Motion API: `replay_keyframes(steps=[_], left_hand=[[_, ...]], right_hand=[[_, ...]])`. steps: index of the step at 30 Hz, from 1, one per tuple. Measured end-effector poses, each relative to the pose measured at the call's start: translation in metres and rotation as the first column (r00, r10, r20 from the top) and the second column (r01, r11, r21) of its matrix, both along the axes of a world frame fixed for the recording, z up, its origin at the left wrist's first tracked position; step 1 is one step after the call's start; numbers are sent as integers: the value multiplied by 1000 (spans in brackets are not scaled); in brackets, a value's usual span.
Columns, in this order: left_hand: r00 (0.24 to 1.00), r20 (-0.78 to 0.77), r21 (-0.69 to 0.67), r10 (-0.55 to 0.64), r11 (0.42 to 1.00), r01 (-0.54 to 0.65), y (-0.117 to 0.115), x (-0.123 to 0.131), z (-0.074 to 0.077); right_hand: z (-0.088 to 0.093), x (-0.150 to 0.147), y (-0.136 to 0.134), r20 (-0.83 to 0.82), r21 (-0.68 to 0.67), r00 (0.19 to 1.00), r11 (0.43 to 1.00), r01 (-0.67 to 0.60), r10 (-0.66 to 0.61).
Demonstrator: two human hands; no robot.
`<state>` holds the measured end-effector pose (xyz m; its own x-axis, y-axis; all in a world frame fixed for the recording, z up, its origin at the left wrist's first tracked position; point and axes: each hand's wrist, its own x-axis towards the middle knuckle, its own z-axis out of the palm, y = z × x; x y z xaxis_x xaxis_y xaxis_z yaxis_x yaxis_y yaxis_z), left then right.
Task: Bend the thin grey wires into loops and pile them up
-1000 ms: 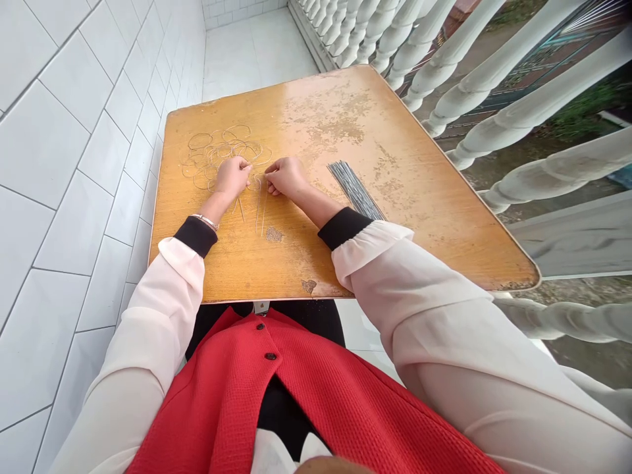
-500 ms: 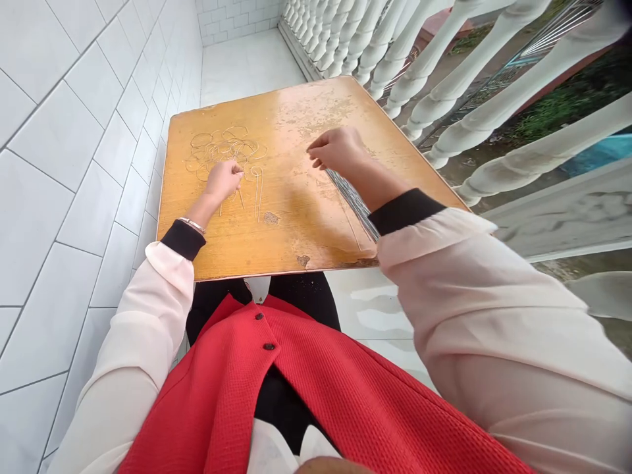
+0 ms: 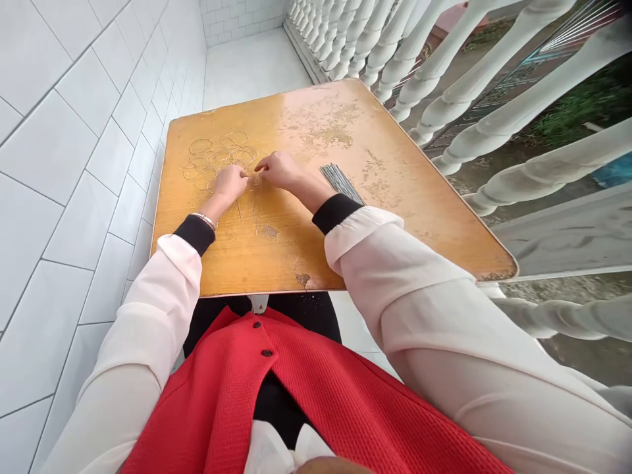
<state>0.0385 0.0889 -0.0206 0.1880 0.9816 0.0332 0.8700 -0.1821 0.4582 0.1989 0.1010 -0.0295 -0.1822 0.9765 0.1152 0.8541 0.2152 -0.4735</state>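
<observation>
My left hand (image 3: pixel 230 185) is closed in a pinch over the left part of the wooden table, its fingertips on what looks like a thin wire. Close to it, my right hand (image 3: pixel 280 170) also pinches, its fingertips almost meeting the left ones. The thin piece between them is hard to make out. Just beyond the left hand lies a loose heap of wire loops (image 3: pixel 217 155). Bent wires with straight ends (image 3: pixel 255 217) lie below the hands. To the right rests a bundle of straight grey wires (image 3: pixel 342 183), partly hidden by my right sleeve.
The table (image 3: pixel 395 217) has worn, peeling patches on its top. A white tiled wall (image 3: pixel 99 151) runs along the left. White balusters (image 3: pixel 424 85) line the right side, with ground and plants beyond them.
My right hand has moved left, from above the wire bundle to beside my left hand, with its fingers now pinched. The left hand has stayed near the same spot, still closed.
</observation>
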Motion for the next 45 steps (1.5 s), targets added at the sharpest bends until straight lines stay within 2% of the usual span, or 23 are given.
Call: replay_keyframes(steps=[7, 12, 14, 16, 20, 24, 28, 32, 34, 36, 41, 43, 45], left_hand=[[994, 87, 43, -59, 998, 55, -2, 3, -11], [962, 273, 35, 22, 999, -33, -3, 6, -17], [897, 430, -73, 103, 994, -79, -7, 6, -13], [782, 589, -243, 205, 967, -70, -13, 6, -5], [552, 776, -441, 305, 888, 128, -24, 4, 10], [387, 838, -500, 386, 827, 258, -25, 3, 10], [300, 878, -461, 374, 828, 318, -19, 2, 0], [294, 878, -457, 378, 843, 282, -18, 0, -3], [320, 883, -426, 342, 871, 245, -21, 1, -1], [389, 870, -396, 303, 899, 185, -25, 3, 2], [620, 752, -306, 224, 952, 28, -28, 12, 2], [680, 707, -258, 194, 966, -8, -28, 15, 1], [708, 683, -213, 179, 976, -40, -29, 17, -1]], right_hand=[[-13, -2, 4, 57, 28, 997, 998, -54, 52], [-21, 1, 3, 17, 76, 994, 991, -105, 104], [-20, 4, 3, -36, 99, 993, 989, -108, 112], [-17, 7, 2, -108, 123, 987, 986, -109, 123], [-9, 11, -1, -243, 148, 959, 982, -115, 148], [-9, 8, -5, -362, 109, 921, 988, -112, 144], [-10, 5, -7, -446, 74, 884, 990, -121, 141], [-7, 5, -10, -463, 60, 876, 991, -120, 134], [-5, 5, -12, -452, 54, 884, 993, -108, 120], [-4, 6, -14, -435, 49, 894, 995, -92, 104], [-4, 5, -15, -388, 43, 918, 996, -76, 87], [-4, 5, -16, -358, 42, 930, 996, -76, 86], [-2, 4, -17, -338, 44, 938, 996, -72, 83]])
